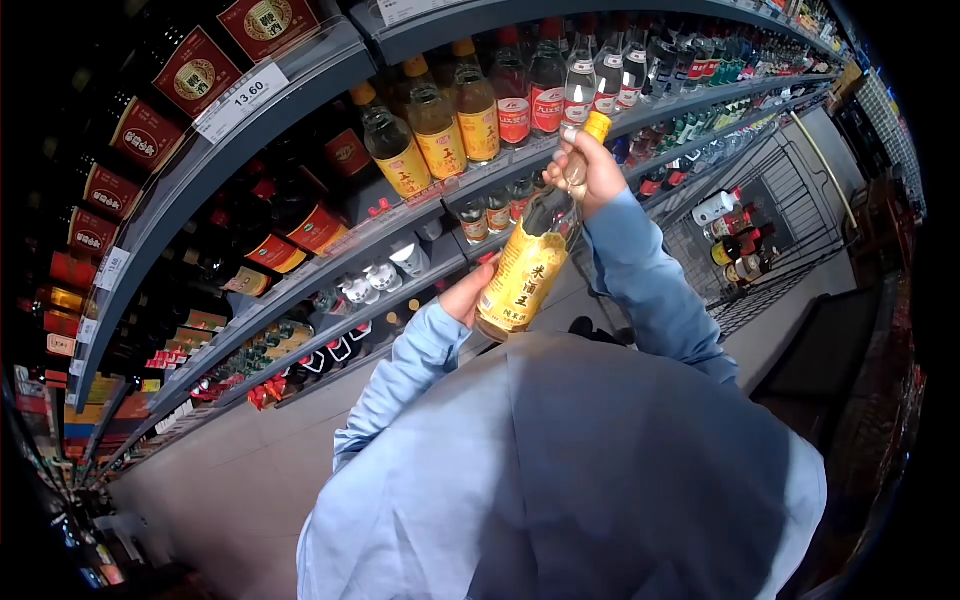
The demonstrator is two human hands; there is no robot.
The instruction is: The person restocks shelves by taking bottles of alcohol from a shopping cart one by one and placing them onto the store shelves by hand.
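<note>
Plain light-blue top [580,450]; long matching sleeves [650,280], creased.

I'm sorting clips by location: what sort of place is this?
Probably a shop's liquor aisle: bottles in rows on the shelves, a price tag reading 13.60, and a shopping cart.

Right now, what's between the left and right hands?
In the head view, the yellow-labelled rice-wine bottle: right hand around its neck, left hand against its lower side.
</note>
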